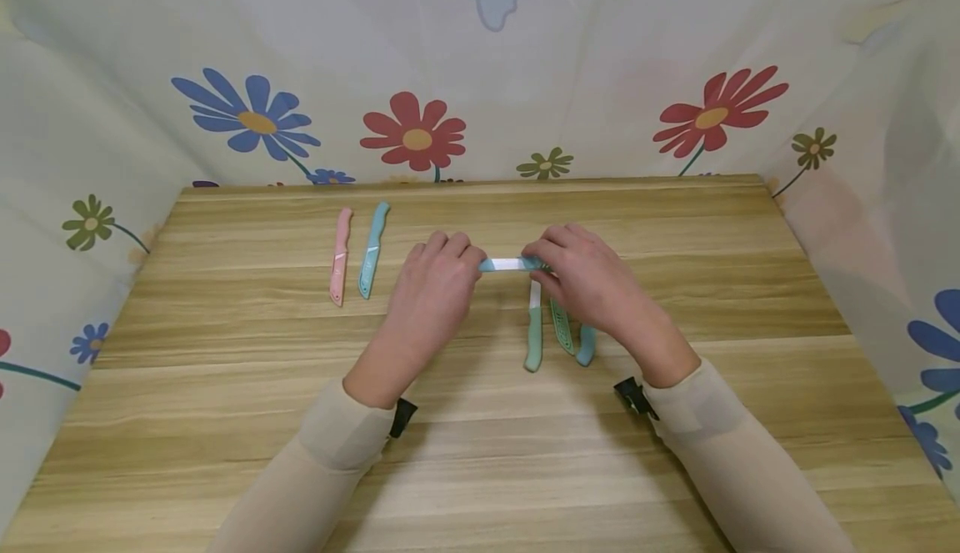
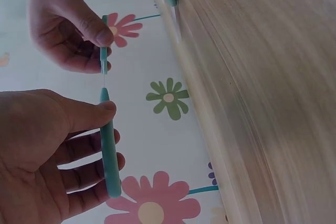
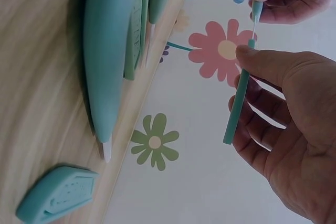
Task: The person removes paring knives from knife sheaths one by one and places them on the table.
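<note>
My left hand (image 1: 438,286) grips the blue handle (image 2: 109,153) of a small paring knife, thumb on one side and fingertips on the other. Its white blade (image 1: 506,263) runs level toward my right hand (image 1: 592,282). There my thumb and fingers pinch a matching blue sheath (image 3: 239,103). The blade tip is hidden in the sheath's mouth, while a stretch of blade shows between the hands. Below the right hand lie an unsheathed green knife (image 1: 534,340), a green sheath (image 1: 562,328) and another blue-handled knife (image 1: 587,346), partly covered by the wrist.
To the left on the wooden table (image 1: 225,353) lie a pink sheathed knife (image 1: 341,257) and a blue sheathed knife (image 1: 373,250), side by side. Another blue sheath (image 3: 58,192) rests near the right forearm. A flowered cloth (image 1: 600,52) stands around the table's back and sides.
</note>
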`<act>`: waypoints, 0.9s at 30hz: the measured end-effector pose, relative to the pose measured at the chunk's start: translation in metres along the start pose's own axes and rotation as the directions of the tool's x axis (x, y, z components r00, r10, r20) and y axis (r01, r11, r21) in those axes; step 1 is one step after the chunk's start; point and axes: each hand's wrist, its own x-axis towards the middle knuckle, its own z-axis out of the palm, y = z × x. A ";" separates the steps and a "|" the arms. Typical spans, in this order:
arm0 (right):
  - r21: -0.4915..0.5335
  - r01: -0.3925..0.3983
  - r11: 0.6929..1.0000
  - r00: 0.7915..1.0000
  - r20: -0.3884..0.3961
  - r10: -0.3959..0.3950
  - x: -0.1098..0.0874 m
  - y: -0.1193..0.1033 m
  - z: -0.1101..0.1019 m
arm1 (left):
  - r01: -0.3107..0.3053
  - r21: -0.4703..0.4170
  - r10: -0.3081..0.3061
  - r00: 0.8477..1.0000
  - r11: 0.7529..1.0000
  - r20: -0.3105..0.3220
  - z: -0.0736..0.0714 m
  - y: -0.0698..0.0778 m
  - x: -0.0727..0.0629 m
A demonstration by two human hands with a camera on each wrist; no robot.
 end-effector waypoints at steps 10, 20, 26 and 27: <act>0.005 -0.003 1.000 1.000 0.001 0.002 0.000 0.004 0.000 | 0.025 -0.013 -0.025 1.000 1.000 0.000 -0.001 -0.001 0.000; 0.007 0.009 1.000 1.000 -0.006 -0.009 -0.001 0.007 0.000 | 0.051 -0.017 -0.051 0.999 0.999 0.002 -0.002 -0.002 0.000; 0.012 0.013 1.000 1.000 -0.014 -0.013 -0.001 0.008 0.000 | 0.055 -0.020 -0.055 0.998 0.998 -0.002 -0.002 -0.003 0.000; 0.012 0.012 1.000 1.000 -0.015 -0.012 -0.001 0.008 0.000 | 0.057 -0.020 -0.057 0.998 0.998 -0.001 -0.003 -0.003 0.000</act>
